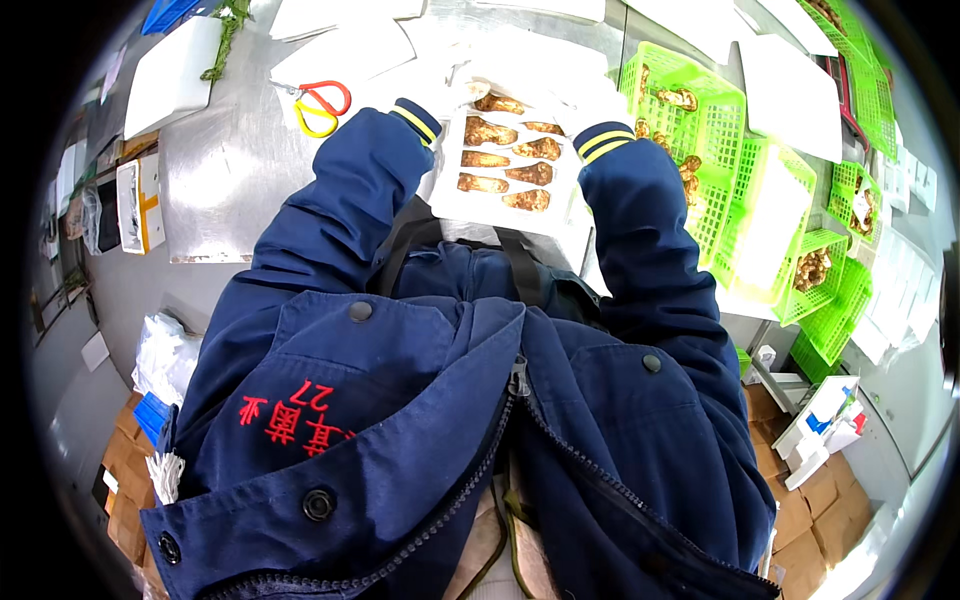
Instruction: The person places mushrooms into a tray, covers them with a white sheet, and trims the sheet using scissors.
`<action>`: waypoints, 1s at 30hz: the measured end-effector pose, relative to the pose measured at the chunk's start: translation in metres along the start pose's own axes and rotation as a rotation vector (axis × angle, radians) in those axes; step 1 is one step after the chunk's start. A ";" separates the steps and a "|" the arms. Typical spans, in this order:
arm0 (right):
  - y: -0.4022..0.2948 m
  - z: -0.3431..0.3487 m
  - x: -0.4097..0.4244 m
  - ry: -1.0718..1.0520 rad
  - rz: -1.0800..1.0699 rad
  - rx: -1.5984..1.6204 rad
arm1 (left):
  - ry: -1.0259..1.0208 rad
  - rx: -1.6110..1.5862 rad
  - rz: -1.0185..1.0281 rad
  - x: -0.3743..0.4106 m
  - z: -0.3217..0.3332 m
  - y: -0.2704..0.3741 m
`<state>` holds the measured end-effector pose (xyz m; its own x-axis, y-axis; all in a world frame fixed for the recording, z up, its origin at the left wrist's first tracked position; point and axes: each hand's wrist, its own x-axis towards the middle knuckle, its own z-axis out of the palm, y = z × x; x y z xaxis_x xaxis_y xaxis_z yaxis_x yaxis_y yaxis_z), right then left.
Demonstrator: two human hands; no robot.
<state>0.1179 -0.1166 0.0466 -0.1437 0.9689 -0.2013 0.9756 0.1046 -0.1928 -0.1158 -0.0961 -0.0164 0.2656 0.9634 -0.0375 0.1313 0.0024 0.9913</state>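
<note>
Directly before me on the metal worktable lies a white tray [450, 196] with brown mushrooms [535, 148] laid in two columns, white material between them. At the tray's upper left is my left hand [450, 88], pale and washed out by glare, close to a mushroom [499, 103] at the top. My right hand [596, 101], whitish and overexposed, is at the tray's upper right. Whether either hand grips anything cannot be made out.
Scissors [322, 106] with red and yellow handles lie left of the tray. Green plastic baskets [724, 112] with mushrooms stand at the right. White sheets [352, 49] lie behind, and a white foam block [174, 75] with green fronds [223, 45] is upper left.
</note>
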 end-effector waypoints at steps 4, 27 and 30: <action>-0.002 0.004 0.003 0.023 -0.026 0.033 | 0.078 0.296 0.123 -0.003 -0.005 -0.009; 0.003 -0.041 -0.065 0.560 -0.130 0.270 | -0.433 1.190 -0.054 -0.002 0.058 0.031; -0.022 -0.031 -0.073 0.325 -0.166 0.111 | -0.408 1.233 -0.030 -0.006 0.056 0.031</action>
<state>0.1117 -0.1824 0.0951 -0.2207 0.9633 0.1527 0.9171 0.2583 -0.3037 -0.0596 -0.1165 0.0074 0.4883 0.8160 -0.3094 0.8711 -0.4343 0.2295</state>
